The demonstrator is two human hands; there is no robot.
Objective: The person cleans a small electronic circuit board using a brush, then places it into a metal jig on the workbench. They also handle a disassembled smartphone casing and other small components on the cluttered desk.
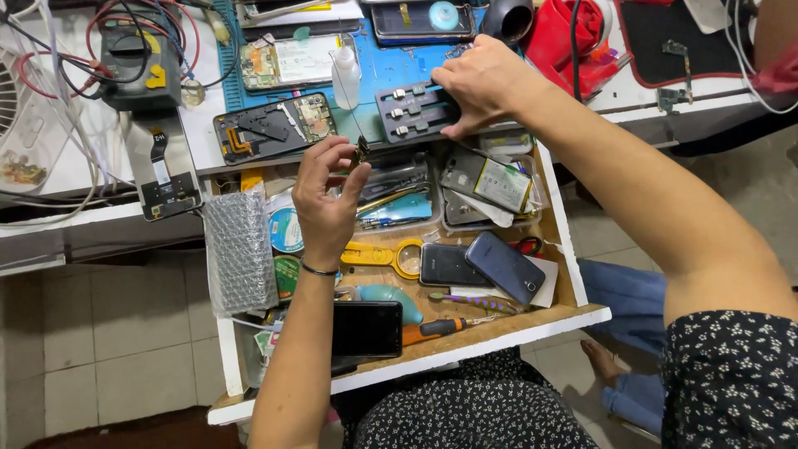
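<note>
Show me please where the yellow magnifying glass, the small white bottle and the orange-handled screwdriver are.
yellow magnifying glass [406, 257]: head view, on its round rim.
small white bottle [346, 79]: head view, on its body.
orange-handled screwdriver [428, 330]: head view, on its handle.

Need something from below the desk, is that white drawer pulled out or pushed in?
Pulled out: the drawer juts from under the desk, exposing phones and a screwdriver.

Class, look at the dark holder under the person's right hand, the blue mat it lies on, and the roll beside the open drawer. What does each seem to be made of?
Dark holder under the right hand: probably matt black plastic with small metal clips that glint.
Blue mat: likely silicone or rubber, with a dull, flat, even colour.
Roll: clear bubble wrap, with a shiny dotted texture.
</note>
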